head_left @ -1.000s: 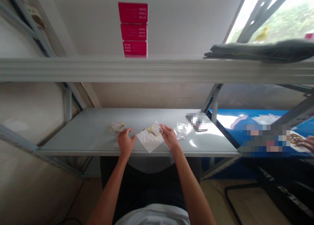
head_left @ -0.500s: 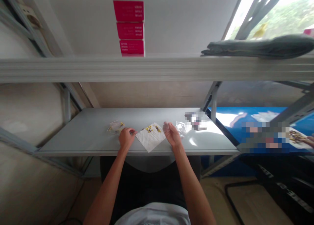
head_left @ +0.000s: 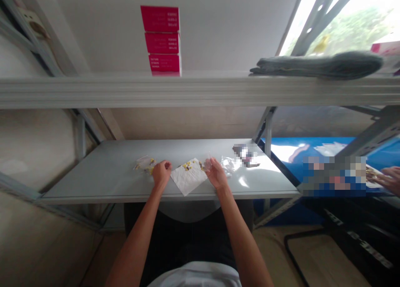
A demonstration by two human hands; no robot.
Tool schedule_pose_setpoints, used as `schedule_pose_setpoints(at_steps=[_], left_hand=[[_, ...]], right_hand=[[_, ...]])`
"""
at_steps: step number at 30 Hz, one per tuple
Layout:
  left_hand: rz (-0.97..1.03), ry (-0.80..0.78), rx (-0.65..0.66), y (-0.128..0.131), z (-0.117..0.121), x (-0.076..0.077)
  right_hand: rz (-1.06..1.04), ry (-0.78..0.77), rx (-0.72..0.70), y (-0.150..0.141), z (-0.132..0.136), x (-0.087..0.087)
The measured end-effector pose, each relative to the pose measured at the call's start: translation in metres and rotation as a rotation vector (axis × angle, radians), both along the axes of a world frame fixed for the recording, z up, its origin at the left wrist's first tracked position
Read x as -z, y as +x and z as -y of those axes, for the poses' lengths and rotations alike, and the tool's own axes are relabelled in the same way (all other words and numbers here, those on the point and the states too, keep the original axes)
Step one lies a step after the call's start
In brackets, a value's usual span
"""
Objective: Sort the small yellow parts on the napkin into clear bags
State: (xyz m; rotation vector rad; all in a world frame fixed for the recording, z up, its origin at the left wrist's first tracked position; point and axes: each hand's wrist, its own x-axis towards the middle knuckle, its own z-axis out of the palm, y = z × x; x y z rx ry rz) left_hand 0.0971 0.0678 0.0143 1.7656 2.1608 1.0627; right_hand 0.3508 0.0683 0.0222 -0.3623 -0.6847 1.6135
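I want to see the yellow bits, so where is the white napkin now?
In the head view, the white paper napkin lies on the grey metal shelf, right between the person's left hand and right hand.

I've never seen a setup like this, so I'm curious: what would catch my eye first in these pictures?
The bright magenta boxes, stacked three high on the upper shelf, stand out first. Below, on the grey lower shelf, a white paper napkin dotted with small yellow pieces lies between the person's left hand and right hand. At upper right, a folded grey cloth lies before a bright window.
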Motion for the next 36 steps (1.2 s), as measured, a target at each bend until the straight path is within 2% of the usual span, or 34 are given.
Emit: schedule_pose_setpoints(at_steps=[6,11,16,22,28,31,36], left_hand=[[0.005,0.031,0.209,0.014,0.004,0.008],[-0.103,0.074,0.126,0.016,-0.006,0.007],[-0.164,-0.016,0.142,0.019,-0.019,0.003],[-0.004,-0.054,0.119,0.02,-0.023,-0.001],[0.05,0.024,0.38,0.019,-0.014,0.005],[0.093,0.059,0.459,0.016,-0.011,0.005],[0.3,0.158,0.411,0.01,0.005,-0.004]], right_hand=[[-0.018,0.004,-0.004,0.0,0.0,-0.001],[0.002,-0.022,-0.006,0.0,-0.001,0.0],[-0.028,-0.02,-0.009,0.0,-0.001,0.001],[-0.008,-0.029,-0.003,-0.001,0.001,0.0],[0.02,0.02,0.007,-0.002,0.001,0.0],[0.071,0.032,0.038,-0.002,0.001,-0.001],[0.197,0.082,0.145,-0.006,0.005,-0.005]])
